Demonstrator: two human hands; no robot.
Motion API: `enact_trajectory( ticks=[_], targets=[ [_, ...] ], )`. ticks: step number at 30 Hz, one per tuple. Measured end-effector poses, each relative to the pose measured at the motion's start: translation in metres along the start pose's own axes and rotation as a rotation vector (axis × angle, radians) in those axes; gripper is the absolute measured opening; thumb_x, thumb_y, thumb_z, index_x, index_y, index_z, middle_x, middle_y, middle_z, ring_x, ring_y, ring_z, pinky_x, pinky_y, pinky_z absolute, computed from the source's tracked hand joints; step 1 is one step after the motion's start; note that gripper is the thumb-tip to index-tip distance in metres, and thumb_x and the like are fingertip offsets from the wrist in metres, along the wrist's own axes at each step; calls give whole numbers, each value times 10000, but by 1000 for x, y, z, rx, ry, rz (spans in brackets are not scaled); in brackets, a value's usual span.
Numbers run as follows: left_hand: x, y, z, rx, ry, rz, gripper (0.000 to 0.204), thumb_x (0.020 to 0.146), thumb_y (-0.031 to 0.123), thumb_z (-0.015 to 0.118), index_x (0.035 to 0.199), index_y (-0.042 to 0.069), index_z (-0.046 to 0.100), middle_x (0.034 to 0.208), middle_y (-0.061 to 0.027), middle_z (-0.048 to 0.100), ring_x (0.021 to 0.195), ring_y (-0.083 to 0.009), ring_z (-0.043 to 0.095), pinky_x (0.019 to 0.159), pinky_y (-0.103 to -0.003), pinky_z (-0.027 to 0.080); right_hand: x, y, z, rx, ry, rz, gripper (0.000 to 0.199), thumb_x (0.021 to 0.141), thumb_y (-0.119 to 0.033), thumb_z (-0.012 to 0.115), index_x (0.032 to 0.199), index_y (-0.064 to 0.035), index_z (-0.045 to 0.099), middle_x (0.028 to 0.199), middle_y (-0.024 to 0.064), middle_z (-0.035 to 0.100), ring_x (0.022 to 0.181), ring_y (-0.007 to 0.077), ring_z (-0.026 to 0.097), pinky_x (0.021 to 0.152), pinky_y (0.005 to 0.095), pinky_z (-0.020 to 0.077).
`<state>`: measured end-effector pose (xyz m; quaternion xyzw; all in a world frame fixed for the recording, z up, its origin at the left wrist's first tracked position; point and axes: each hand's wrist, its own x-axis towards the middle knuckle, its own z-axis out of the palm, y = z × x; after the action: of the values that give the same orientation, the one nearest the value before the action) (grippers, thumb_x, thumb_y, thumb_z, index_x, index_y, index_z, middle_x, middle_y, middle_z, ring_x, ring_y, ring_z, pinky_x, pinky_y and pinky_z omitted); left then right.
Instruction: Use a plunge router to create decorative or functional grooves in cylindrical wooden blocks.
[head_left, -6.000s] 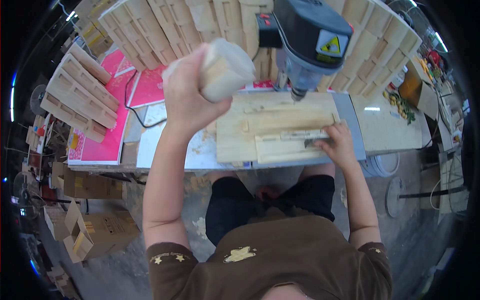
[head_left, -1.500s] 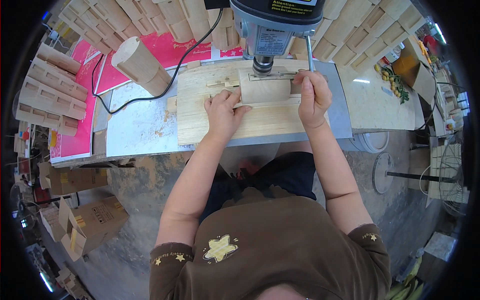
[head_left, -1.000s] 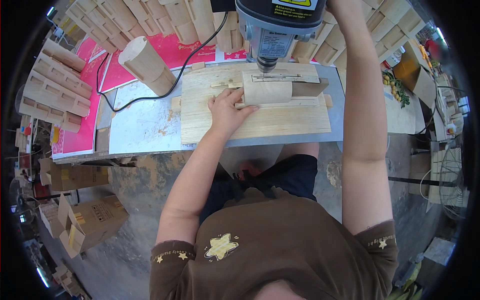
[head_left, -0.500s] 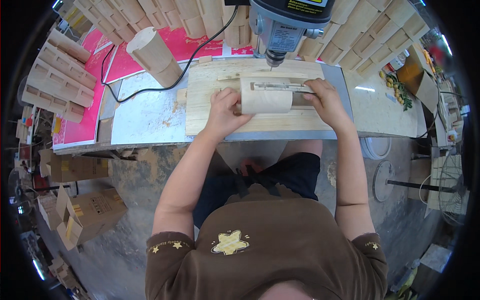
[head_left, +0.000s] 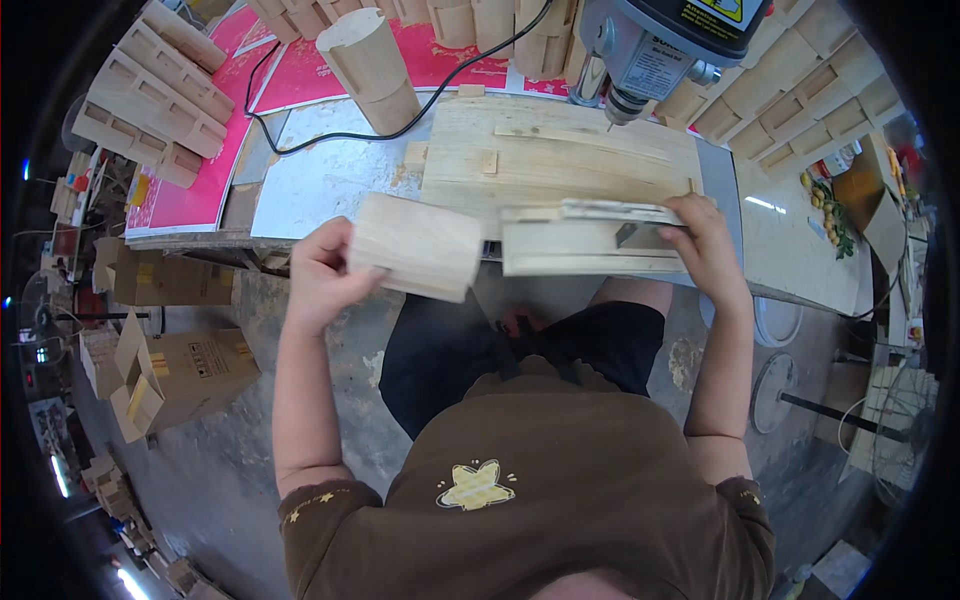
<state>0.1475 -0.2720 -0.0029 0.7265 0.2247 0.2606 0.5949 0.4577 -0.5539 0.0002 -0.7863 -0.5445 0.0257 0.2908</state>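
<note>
My left hand point(head_left: 325, 272) is closed round one end of a pale, rounded wooden block point(head_left: 418, 248), in front of the bench's near edge. To its right is a long wooden jig point(head_left: 565, 258) with a thin strip along its top and a dark metal piece near its right end. My right hand point(head_left: 712, 243) grips the jig by that end. A small gap separates block and jig. Behind them, a bench drill press point(head_left: 655, 65) stands with its bit over a flat wooden board point(head_left: 560, 155).
A tall wooden piece point(head_left: 372, 75) stands at the back left beside a black cable point(head_left: 330, 145). Stacks of slotted wooden pieces point(head_left: 160, 105) line the left and back. Open cardboard boxes point(head_left: 185, 370) sit on the floor at left, a round metal base point(head_left: 775, 390) at right.
The rounded block has come off the jig to the left in my left hand. Both hands have moved nearer to me, and the jig now shows bare. The head view has shifted.
</note>
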Motion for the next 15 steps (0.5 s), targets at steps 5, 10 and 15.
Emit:
enact_trajectory(
  ticks=[5,10,15],
  targets=[
    [14,21,17,-109,132,-341,225,744,186,744,758,1,615,598,1,556,444,-31,418,396,-181,311,-4,-8,8,-49,67,34,260,732,-96,663,974,-30,595,879,116,578,884,318,535,801,390,392],
    [25,14,67,-245,130,-559,309,776,270,738,672,32,572,532,9,498,389,-42,379,345,-195,264,1,-10,14,-9,64,-27,250,733,-97,665,966,-36,596,872,103,577,878,309,529,788,394,396],
    [30,0,94,-317,16,-552,342,798,316,725,666,43,565,538,15,484,410,-43,389,367,-194,286,3,-12,13,7,59,-11,248,730,-98,668,961,-40,597,876,107,580,875,307,529,776,398,410]
  ],
)
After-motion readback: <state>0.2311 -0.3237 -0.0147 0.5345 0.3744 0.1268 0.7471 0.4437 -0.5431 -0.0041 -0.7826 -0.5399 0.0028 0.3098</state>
